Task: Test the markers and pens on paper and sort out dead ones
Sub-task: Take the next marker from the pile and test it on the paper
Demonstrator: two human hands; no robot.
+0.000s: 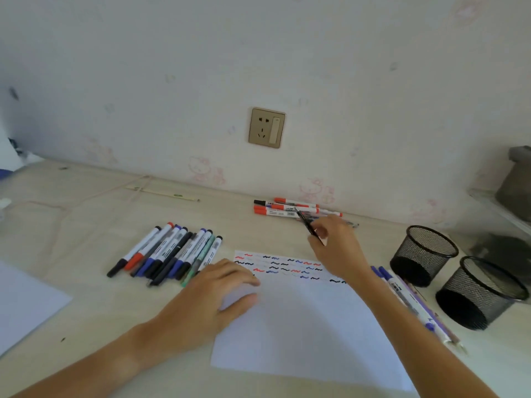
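Observation:
A white sheet of paper (pixel 301 326) lies on the table, with rows of red, blue and black squiggles along its top edge. My left hand (pixel 212 297) rests flat on the sheet's left side. Beyond the sheet's top right corner, my right hand (pixel 336 248) pinches a thin black pen (pixel 306 224), its tip pointing toward a small pile of red and black markers (pixel 287 209) by the wall. A larger group of markers (pixel 169 254) lies to the left of the sheet. A few blue-capped markers (pixel 408 300) lie to its right.
Two black mesh pen cups (pixel 422 254) (pixel 477 294) lie tipped on the right. Another white sheet (pixel 23 305) is at the far left. A wall socket (pixel 267 127) sits above the table, and a cable (pixel 86 196) trails across the back left.

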